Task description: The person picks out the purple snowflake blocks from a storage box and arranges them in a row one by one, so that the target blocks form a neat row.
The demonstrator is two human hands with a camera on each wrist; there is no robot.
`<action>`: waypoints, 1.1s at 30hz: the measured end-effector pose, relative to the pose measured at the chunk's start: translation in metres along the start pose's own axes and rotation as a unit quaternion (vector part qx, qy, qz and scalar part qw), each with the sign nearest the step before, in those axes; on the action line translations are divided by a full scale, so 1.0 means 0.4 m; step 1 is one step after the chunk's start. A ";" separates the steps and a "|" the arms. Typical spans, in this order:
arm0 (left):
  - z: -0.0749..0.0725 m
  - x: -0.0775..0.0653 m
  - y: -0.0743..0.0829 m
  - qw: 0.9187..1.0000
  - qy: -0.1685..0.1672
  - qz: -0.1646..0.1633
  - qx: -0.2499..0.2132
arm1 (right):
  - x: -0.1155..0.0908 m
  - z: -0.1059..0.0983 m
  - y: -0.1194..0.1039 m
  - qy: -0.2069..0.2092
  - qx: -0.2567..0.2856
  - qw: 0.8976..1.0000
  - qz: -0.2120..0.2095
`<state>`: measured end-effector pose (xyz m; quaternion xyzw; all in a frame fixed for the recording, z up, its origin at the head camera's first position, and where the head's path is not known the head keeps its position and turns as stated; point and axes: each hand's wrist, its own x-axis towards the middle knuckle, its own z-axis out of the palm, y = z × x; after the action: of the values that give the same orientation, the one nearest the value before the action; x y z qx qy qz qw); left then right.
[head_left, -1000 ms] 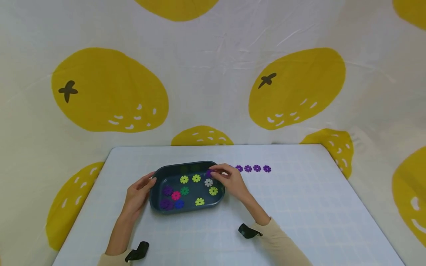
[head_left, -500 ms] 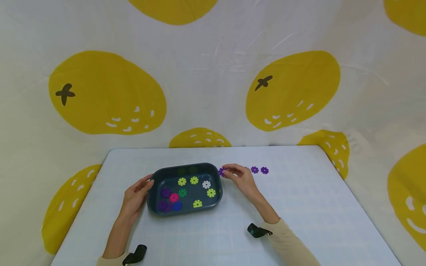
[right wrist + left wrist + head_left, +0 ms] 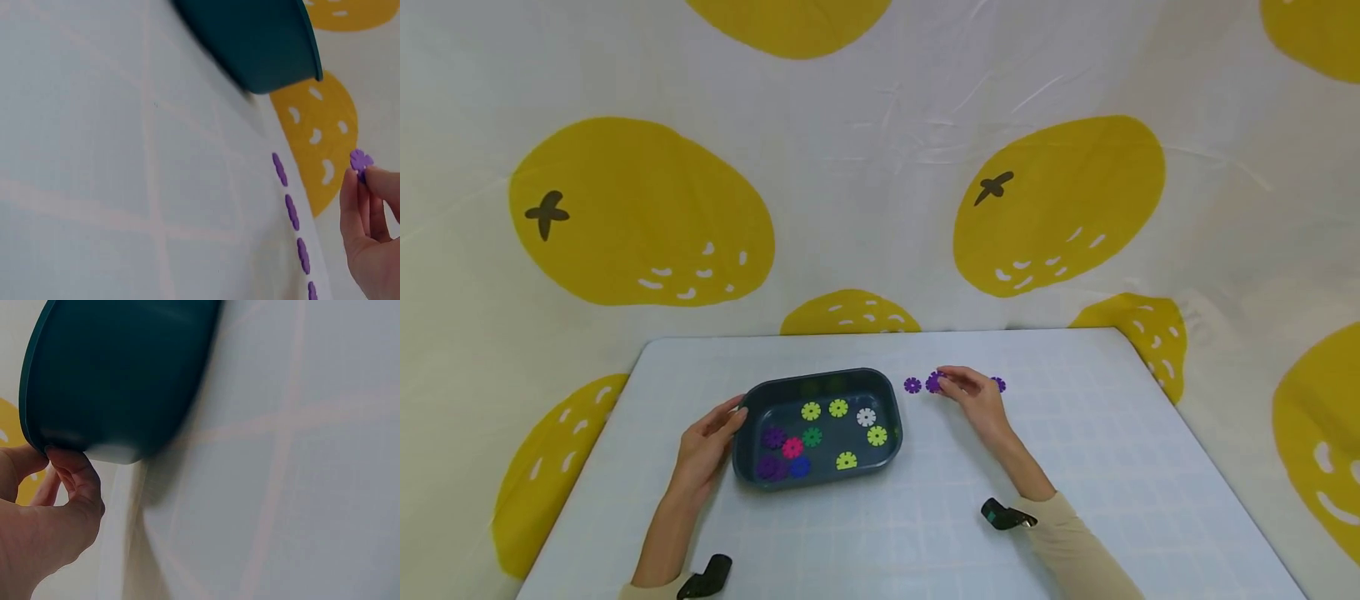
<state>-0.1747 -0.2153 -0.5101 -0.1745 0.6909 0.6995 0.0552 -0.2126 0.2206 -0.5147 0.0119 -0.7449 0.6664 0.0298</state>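
My left hand [image 3: 703,450] grips the left end of a dark teal tray [image 3: 820,478]. In the left wrist view, the tray's rim [image 3: 28,419] sits between thumb and fingers. Between thumb and fingertips, my right hand [image 3: 981,404] pinches a purple snowflake disc [image 3: 360,160], a flat notched piece. It is held above a row of purple discs [image 3: 912,385] lying right of the tray; the hand hides part of that row in the head view. The right wrist view shows several of these row discs [image 3: 292,212] edge-on, spaced apart.
Inside the tray lie loose discs: several yellow-green discs [image 3: 810,411], a white disc [image 3: 866,417], a pink disc [image 3: 793,447], a green disc [image 3: 812,437], a blue disc [image 3: 800,467] and purple ones at left. The white table [image 3: 925,533] meets a fruit-printed cloth behind.
My right hand has lifted a purple disc out of the tray's right end and carried it rightward over the row. The left hand keeps its hold on the tray.
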 end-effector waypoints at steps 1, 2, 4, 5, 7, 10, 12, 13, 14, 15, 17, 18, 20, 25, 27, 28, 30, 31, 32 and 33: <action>0.000 0.000 0.000 1.000 -0.001 0.000 0.000 | 0.001 -0.008 0.002 0.005 0.001 1.000 -0.003; 0.000 0.001 0.000 1.000 0.000 -0.001 -0.001 | 0.002 -0.016 0.005 0.010 0.004 1.000 -0.005; 0.001 0.003 0.000 1.000 -0.001 -0.002 -0.008 | 0.006 -0.031 0.010 0.023 0.009 1.000 -0.010; 0.002 0.004 -0.001 1.000 -0.002 -0.002 -0.013 | 0.008 -0.038 0.012 0.031 0.011 0.999 -0.013; 0.003 0.007 -0.001 1.000 -0.004 -0.003 -0.023 | 0.010 -0.051 0.015 0.047 0.008 0.999 -0.015; 0.003 0.011 -0.002 1.000 -0.003 -0.003 -0.030 | 0.015 -0.068 0.020 0.063 0.000 0.998 -0.015; 0.002 0.011 -0.001 1.000 -0.001 -0.004 -0.027 | 0.017 -0.082 0.022 0.072 -0.002 0.997 -0.010; 0.002 0.010 -0.001 1.000 -0.003 -0.003 -0.024 | 0.018 -0.089 0.024 0.077 -0.004 0.997 -0.006; 0.002 0.010 -0.001 1.000 -0.004 -0.003 -0.022 | 0.018 -0.098 0.025 0.084 -0.006 0.996 -0.001; 0.002 0.009 -0.001 1.000 -0.006 -0.002 -0.021 | 0.019 -0.106 0.026 0.089 -0.008 0.996 0.003; 0.004 0.008 0.000 1.000 -0.009 0.001 -0.019 | 0.020 -0.124 0.029 0.101 -0.011 0.995 0.009; 0.005 0.007 0.000 1.000 -0.009 0.002 -0.018 | 0.022 -0.132 0.030 0.105 -0.012 0.994 0.012; 0.006 0.005 0.001 1.000 -0.006 0.002 -0.018 | 0.025 -0.148 0.034 0.113 -0.014 0.993 0.018; 0.006 0.002 0.003 1.000 -0.001 -0.002 -0.007 | 0.032 -0.184 0.042 0.140 -0.039 0.989 0.031; 0.005 0.002 0.004 1.000 0.000 -0.003 -0.001 | 0.034 -0.197 0.044 0.144 -0.046 0.988 0.036; 0.004 0.002 0.004 1.000 0.000 -0.003 -0.001 | 0.035 -0.204 0.045 0.143 -0.048 0.988 0.040; 0.003 0.003 0.004 1.000 0.001 -0.003 -0.001 | 0.034 -0.217 0.048 0.142 -0.049 0.988 0.044; 0.003 0.003 0.005 1.000 0.001 -0.004 0.000 | 0.034 -0.223 0.049 0.143 -0.050 0.987 0.046; 0.004 0.002 0.005 1.000 0.001 -0.004 0.000 | 0.034 -0.230 0.051 0.144 -0.051 0.987 0.047; 0.005 0.002 0.006 1.000 0.001 -0.003 -0.001 | 0.034 -0.237 0.053 0.146 -0.053 0.987 0.047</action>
<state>-0.1765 -0.2136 -0.5081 -0.1776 0.6896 0.6997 0.0568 -0.2245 0.3174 -0.5246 -0.1218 -0.7663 0.6216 0.1075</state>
